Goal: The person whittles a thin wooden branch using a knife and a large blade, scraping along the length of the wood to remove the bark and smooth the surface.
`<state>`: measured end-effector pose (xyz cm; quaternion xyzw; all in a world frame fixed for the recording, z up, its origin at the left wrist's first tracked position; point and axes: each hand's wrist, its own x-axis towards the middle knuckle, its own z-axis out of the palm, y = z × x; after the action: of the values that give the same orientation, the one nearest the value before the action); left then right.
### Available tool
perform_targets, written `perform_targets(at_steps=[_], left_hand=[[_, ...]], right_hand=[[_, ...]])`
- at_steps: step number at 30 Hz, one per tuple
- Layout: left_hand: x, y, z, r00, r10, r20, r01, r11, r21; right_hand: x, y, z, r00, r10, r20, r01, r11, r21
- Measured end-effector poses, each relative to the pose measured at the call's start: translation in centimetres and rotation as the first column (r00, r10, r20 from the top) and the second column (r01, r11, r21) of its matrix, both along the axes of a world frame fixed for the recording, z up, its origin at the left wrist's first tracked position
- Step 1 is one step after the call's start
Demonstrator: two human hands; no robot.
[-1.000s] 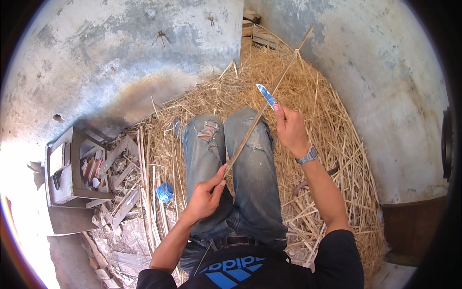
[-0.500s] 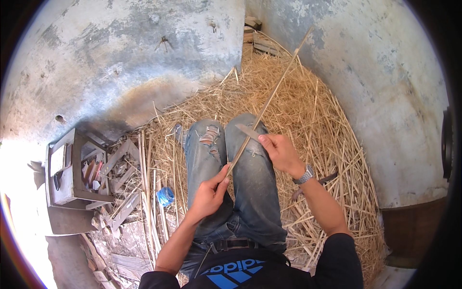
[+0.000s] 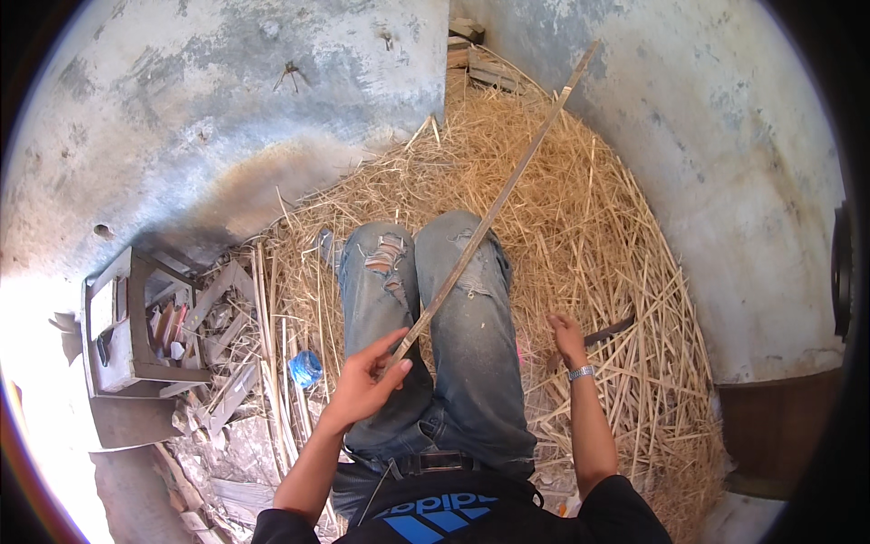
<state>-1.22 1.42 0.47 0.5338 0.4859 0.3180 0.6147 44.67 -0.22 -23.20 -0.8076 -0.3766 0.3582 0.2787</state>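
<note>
A long, narrow bamboo strip (image 3: 512,186) slants from my lap up to the far right. My left hand (image 3: 362,381) pinches its near end between thumb and fingers, above my left thigh. Out to the right of my knees, low over the straw, is my right hand (image 3: 569,341), its fingers apart and off the strip. Under and beside it lies a dark, long tool (image 3: 610,331), partly covered by the hand, so its exact kind is unclear. The knife that the right hand held earlier does not show in it.
Straw and split stalks (image 3: 634,299) cover the floor around my legs. At left stand a small wooden cabinet (image 3: 136,340) with scraps and a blue plastic-wrapped roll (image 3: 305,368). Worn walls (image 3: 299,118) curve around; a dark brown panel (image 3: 775,431) is at right.
My right hand has left the strip with the knife and dropped to the right, beside the dark tool. My left hand has drawn slightly back and left, still holding the strip.
</note>
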Motion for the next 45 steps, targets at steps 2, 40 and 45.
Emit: perform_targets(at_steps=[2,40,45], left_hand=[[-1.0,-0.5,-0.1,0.991,-0.002,-0.136,0.015,0.995,0.095],[8.4,2.5,1.4,0.957,0.193,0.216,-0.181,0.981,-0.076],[9.1,3.3,0.1,0.961,0.157,0.229,-0.180,0.980,0.085]], right_hand=[[3.0,-1.7,-4.5,0.976,-0.162,0.149,0.159,0.987,0.029],[-14.0,2.1,30.3,0.770,0.524,0.363,-0.637,0.652,0.410],[-12.8,4.4,28.9,0.609,0.581,0.540,-0.729,0.678,0.094]])
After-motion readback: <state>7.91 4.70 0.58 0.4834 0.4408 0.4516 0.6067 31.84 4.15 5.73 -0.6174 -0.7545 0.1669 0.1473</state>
